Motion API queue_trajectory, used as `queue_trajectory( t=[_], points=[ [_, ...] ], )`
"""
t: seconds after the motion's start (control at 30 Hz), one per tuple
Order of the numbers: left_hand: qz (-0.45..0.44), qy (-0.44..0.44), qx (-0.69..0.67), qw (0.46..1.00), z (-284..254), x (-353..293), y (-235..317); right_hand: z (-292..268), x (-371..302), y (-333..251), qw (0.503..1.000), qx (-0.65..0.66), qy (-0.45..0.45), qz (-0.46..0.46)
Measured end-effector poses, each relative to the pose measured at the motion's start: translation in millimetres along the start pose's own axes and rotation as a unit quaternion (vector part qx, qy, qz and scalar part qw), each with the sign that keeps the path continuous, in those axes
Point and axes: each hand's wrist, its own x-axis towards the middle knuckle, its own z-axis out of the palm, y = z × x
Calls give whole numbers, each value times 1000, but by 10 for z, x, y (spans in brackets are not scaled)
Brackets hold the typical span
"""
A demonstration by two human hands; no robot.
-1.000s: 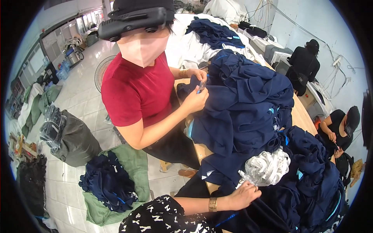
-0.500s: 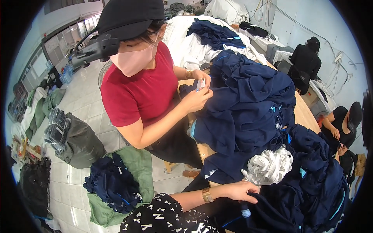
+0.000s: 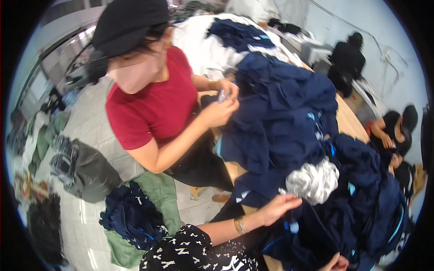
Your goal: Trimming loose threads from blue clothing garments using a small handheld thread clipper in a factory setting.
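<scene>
Tabletop [image 3: 353, 118] mostly under navy pile [image 3: 280, 117], all loose: lots left, we'd guess; amt. done unclear. Navy garment [image 3: 312, 232] hangs nr. us, below white strip bundle [image 3: 313, 180]; our L hand [image 3: 276, 212] seemingly pinches its edge; R hand [image 3: 338, 263] blurred, can't tell.

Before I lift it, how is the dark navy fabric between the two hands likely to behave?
The navy fabric should be floppy, judging by its soft folds. It may drag neighbours, since it lies against a rumpled navy pile. The white bundle of looped strips might shift too, as it sits close by.
</scene>
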Motion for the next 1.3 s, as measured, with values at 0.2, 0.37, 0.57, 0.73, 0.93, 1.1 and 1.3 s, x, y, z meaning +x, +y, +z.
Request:
queue_trajectory(
  t=[0.2,0.37,0.57,0.73,0.93,1.1,1.3],
  points=[
    [-55,4,-251,966,-391,95,150,546,-170,185,959,167,-132,186],
    [-109,74,-183,974,-411,102,115,525,-351,440,944,214,-110,228],
    [-82,67,-152,983,-290,0,91,355,-435,475,954,149,-122,230],
    [-64,77,-73,992,-163,-110,-19,426,-493,299,988,-132,-82,10],
    [-46,120,50,990,21,-317,-152,593,-620,19,987,-78,-134,40],
    [-230,95,-159,955,162,-476,-110,569,-646,-83,983,-43,-173,52],
    [-234,15,-220,947,239,-474,-234,361,-627,-167,969,20,-229,85]
  ],
)
